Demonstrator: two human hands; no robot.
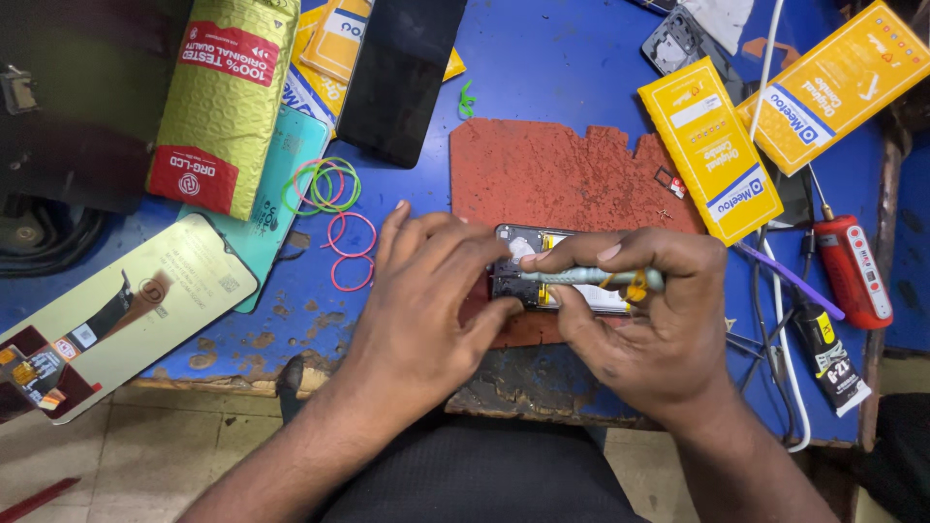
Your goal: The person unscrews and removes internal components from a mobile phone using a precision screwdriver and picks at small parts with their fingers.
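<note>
left hand [421, 291]: palm down, fingers together and bent, tips pressing downward just left of the grip; thumb stretched right toward the other hand
right hand [635, 315]: curled shut in a pinch; thumb and index meet at top left, remaining fingers folded beneath the grip
forearms: both bare; enter from bottom edge, converge upward; wrists slightly bent
spacing: hands nearly touching, thumb beside right knuckles

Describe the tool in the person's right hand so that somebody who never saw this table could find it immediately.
Start at the worn red mat in the middle of the blue table. On its near edge lies an opened phone, steadied by the left hand. The tool is the slim pale grey-green screwdriver lying sideways across the phone in the right hand; unlike the red tool at the right, it has a yellow piece near its end.
</note>
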